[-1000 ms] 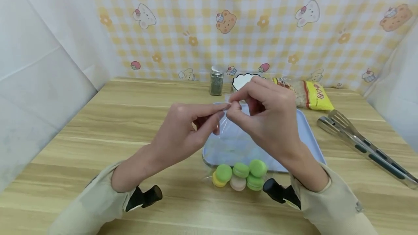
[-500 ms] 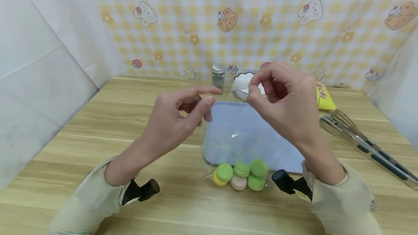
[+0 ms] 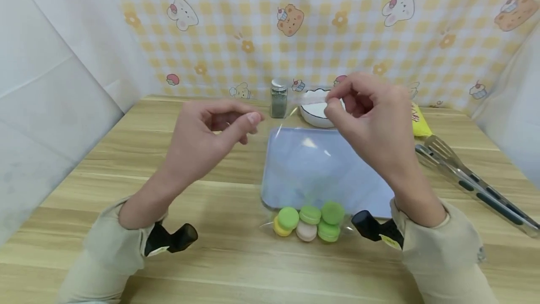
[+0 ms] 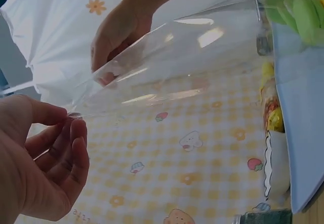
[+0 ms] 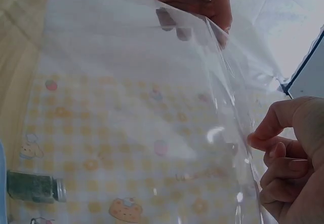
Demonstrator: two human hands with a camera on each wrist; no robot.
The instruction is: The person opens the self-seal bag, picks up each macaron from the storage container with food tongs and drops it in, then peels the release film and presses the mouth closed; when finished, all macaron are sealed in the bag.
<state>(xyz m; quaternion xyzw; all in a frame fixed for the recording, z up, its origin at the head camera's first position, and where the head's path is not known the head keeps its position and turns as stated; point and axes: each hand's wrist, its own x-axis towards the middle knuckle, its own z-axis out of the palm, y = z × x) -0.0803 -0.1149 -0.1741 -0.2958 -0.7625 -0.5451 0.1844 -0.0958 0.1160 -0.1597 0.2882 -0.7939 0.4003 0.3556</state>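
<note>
A clear plastic bag (image 4: 172, 67) stands stretched between the two hands. Macarons (image 3: 310, 215) in green, yellow and pale pink lie inside at its near end, on the wooden table. In the left wrist view, thumb and forefinger of the left hand (image 4: 45, 158) pinch one corner of the bag's mouth. The right hand (image 3: 371, 116) pinches the mouth's opposite edge, as the right wrist view also shows. Both hands are raised above the table, spaced apart, with the film taut and glinting between them.
Beneath the bag lies a blue tray (image 3: 379, 205). Behind it stand a spice jar (image 3: 278, 102) and a white scalloped bowl (image 3: 318, 116). A yellow food packet (image 3: 419, 123) is partly hidden by the right hand. Metal tongs (image 3: 472, 184) lie at the right.
The hands, close together a second ago, have drawn apart, left hand leftward and right hand rightward. The bag's mouth has spread with them. The macarons stay in place.
</note>
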